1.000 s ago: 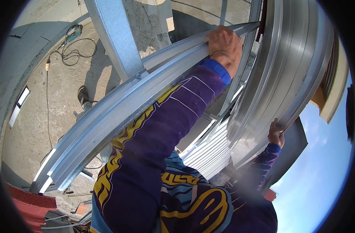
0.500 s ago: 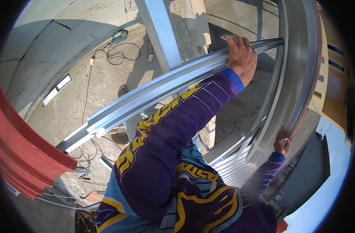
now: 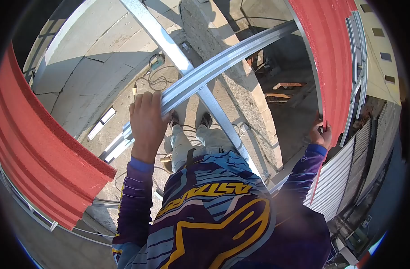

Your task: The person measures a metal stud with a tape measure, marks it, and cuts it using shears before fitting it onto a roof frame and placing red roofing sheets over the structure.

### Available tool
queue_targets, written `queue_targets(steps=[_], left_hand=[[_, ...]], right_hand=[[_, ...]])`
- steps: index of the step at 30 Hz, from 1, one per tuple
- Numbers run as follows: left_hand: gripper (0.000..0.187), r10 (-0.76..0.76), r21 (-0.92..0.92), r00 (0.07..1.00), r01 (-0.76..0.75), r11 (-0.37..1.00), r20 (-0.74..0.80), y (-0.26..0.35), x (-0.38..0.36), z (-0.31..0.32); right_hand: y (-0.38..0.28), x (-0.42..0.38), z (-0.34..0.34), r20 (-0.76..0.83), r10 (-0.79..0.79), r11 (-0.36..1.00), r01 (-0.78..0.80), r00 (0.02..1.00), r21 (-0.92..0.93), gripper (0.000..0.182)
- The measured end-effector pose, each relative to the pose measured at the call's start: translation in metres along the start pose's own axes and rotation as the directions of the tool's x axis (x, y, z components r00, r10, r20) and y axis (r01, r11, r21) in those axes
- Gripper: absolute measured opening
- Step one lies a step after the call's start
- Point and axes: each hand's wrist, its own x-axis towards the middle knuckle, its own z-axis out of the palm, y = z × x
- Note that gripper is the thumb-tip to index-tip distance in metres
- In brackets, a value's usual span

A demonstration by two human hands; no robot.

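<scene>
My left hand (image 3: 147,125) is closed over a galvanized steel purlin (image 3: 229,56), near its left part. The purlin runs from lower left to upper right and crosses a steel beam (image 3: 162,38). At the right, my right hand (image 3: 320,135) grips the edge of a red corrugated roofing sheet (image 3: 326,49), red face up. The sheet reaches over the purlin's far right end and hides it. Some of my right fingers are out of sight at the sheet's edge.
Another red roofing sheet (image 3: 48,143) spans the left side. Far below, a green power tool (image 3: 158,61) with a coiled cord lies on the concrete floor beside a block wall (image 3: 97,49). Open drops show either side of the beam. Pale corrugated sheeting (image 3: 339,193) is at lower right.
My left hand has moved from the purlin's right part to its left part. The right-hand sheet, edge-up with its grey underside showing before, now lies flatter, red side up. The view has turned.
</scene>
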Motion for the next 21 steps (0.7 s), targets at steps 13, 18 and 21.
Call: queue_targets(steps=[13,18,21], left_hand=[[0.057,0.18,0.018,0.982,-0.179,0.984,-0.059,-0.004,0.004,0.014],[0.061,0.21,-0.012,0.973,-0.212,0.977,-0.094,-0.01,0.013,0.021],[0.06,0.174,-0.012,0.984,-0.174,0.985,-0.048,-0.003,0.013,0.019]], right_hand=[[-0.019,0.006,0.013,-0.018,-0.018,1.0,0.018,1.0,-0.012,0.032],[0.0,0.027,-0.014,0.058,0.031,0.999,-0.032,0.998,0.014,0.033],[0.022,0.03,-0.029,0.045,0.053,0.998,-0.052,0.998,-0.033,0.028]])
